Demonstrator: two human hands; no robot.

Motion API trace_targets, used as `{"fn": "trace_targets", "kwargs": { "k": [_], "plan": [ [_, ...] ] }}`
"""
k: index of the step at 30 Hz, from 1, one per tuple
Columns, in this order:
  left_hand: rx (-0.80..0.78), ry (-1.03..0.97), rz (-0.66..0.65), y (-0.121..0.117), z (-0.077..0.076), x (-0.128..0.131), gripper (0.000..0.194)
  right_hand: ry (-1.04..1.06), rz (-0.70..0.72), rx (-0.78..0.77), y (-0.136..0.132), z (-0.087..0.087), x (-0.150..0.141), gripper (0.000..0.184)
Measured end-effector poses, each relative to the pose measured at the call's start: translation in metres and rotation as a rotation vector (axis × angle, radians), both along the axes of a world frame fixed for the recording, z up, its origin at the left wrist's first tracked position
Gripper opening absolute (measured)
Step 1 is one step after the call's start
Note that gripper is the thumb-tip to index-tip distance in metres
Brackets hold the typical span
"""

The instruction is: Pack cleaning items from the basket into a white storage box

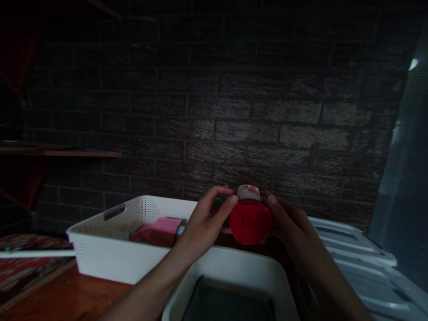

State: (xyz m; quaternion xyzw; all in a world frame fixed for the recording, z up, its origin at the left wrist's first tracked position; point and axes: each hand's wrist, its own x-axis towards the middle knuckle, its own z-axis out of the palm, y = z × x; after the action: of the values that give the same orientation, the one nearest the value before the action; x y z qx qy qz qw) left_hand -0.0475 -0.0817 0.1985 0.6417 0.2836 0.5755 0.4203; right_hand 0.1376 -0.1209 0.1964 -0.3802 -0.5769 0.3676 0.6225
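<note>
Between my two hands is a jar with a red lid (251,223) and a pale label printed in red. Its lid faces me, so the jar is tipped toward the camera. My left hand (214,214) grips it from the left, thumb against the side near the label. On the other side my right hand (284,218) holds it, with the thumb by the lid's upper edge. Below the jar stands a white bin (240,258) with dark cloth (227,305) inside. To the left, a white perforated basket (110,258) contains a pink folded cloth (160,229).
A dark brick wall (214,111) rises behind. Translucent lidded boxes (361,263) stand at the right. A wooden shelf (67,151) juts out at left. Under the basket is a brown wooden surface (76,294), with a white rod (36,253) at the far left.
</note>
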Motion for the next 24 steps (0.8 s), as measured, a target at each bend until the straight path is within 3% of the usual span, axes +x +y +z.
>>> {"fn": "trace_targets", "kwargs": {
  "k": [7, 20, 24],
  "plan": [
    [0.036, 0.034, 0.032, 0.0018, -0.0041, -0.0016, 0.036, 0.095, 0.026, -0.059, -0.0019, -0.0029, -0.0034, 0.056],
    [0.026, 0.042, 0.025, -0.0015, -0.0018, -0.0021, 0.038, 0.088, 0.075, -0.065, -0.0027, -0.0016, -0.0034, 0.056],
    [0.034, 0.019, 0.011, -0.0009, -0.0035, -0.0021, 0.034, 0.115, 0.037, -0.052, -0.0024, -0.0031, -0.0031, 0.054]
  ]
}}
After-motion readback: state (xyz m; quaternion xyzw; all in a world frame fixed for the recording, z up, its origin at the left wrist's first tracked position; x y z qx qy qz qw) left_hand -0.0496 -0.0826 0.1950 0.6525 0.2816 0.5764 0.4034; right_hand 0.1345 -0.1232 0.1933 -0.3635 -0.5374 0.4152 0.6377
